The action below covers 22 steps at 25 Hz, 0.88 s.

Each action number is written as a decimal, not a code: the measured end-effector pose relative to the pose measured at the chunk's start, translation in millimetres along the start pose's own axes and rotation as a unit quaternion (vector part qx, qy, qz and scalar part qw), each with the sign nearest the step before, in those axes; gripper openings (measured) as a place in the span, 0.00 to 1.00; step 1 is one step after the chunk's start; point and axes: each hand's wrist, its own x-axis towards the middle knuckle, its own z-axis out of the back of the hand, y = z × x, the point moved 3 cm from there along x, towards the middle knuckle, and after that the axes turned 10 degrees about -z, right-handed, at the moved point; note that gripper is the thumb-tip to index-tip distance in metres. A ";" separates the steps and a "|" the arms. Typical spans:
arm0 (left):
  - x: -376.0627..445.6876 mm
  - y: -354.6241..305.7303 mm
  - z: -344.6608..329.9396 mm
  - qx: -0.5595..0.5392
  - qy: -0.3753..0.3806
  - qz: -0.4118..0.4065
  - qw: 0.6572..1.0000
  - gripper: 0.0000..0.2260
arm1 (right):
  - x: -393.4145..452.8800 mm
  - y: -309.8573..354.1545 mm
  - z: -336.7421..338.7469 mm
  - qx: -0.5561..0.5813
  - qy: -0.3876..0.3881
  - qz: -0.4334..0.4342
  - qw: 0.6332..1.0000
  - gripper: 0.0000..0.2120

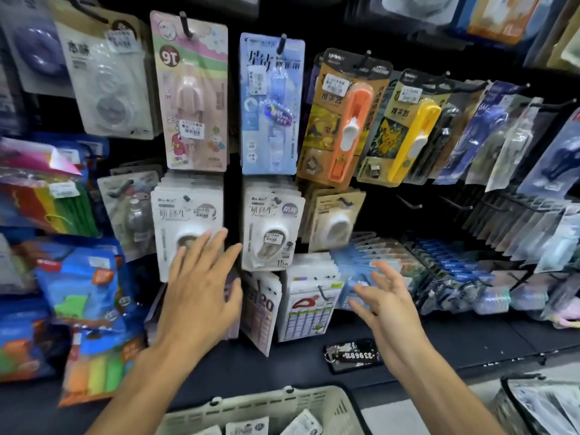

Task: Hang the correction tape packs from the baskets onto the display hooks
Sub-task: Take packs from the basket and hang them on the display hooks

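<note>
Basket: a cream plastic basket (276, 409) sits at the bottom edge, nearest the camera, with a few white correction tape packs (301, 423) lying in it; their print is too small to read.
Second basket: a dark-rimmed one (539, 403) shows at the lower right corner, holding clear-wrapped goods.
Left hand: the left hand (201, 290) reaches forward with fingers straight and spread, grasping nothing; its fingertips lie over the lower part of the front white pack (185, 221) hanging on a display hook (187, 198).
Right hand: the right hand (386, 296) is raised palm toward the display, fingers loosely spread and empty, in front of a blurred blue pack (354, 271); whether it touches that pack cannot be told.
Hung packs: a matching stack of white packs (271, 224) hangs just right of the first, marked "16m" at its lower edge.
Upper row: a pink pack (194, 92) bears a round "9T"-like mark; beside it hang a light blue pack (271, 105) and orange (342, 120) and yellow (405, 127) carded items.
Shelf: a dark phone-like object with a tag reading "SL89963" upside down (353, 356) lies on the black ledge (470, 337).
</note>
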 end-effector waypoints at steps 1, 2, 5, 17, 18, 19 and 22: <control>-9.9 0.0 -4.0 -0.019 0.008 0.013 1.000 0.20 | -0.5 -14.5 -2.6 -0.028 0.021 -0.040 0.999 0.20; -22.1 2.4 -10.5 -0.043 0.045 0.036 0.997 0.16 | -2.3 -34.7 -5.7 -0.068 0.036 -0.089 0.993 0.15; -61.0 11.1 -49.1 -0.102 0.251 0.091 0.958 0.12 | -12.0 -109.0 -9.8 -0.220 0.058 -0.179 0.957 0.07; -321.3 63.9 -180.5 -0.122 0.579 0.278 0.756 0.16 | -51.8 -401.0 28.5 -0.766 0.309 -0.076 0.559 0.34; -320.6 66.3 -184.2 -0.127 0.542 0.306 0.772 0.16 | -46.7 -414.8 19.3 -0.781 0.323 -0.036 0.532 0.41; -318.8 68.6 -187.8 -0.128 0.501 0.332 0.789 0.15 | -44.5 -429.2 11.2 -0.793 0.336 0.000 0.508 0.47; -315.3 75.3 -193.9 -0.141 0.393 0.385 0.823 0.15 | -44.7 -462.7 -11.0 -0.788 0.383 0.076 0.477 0.56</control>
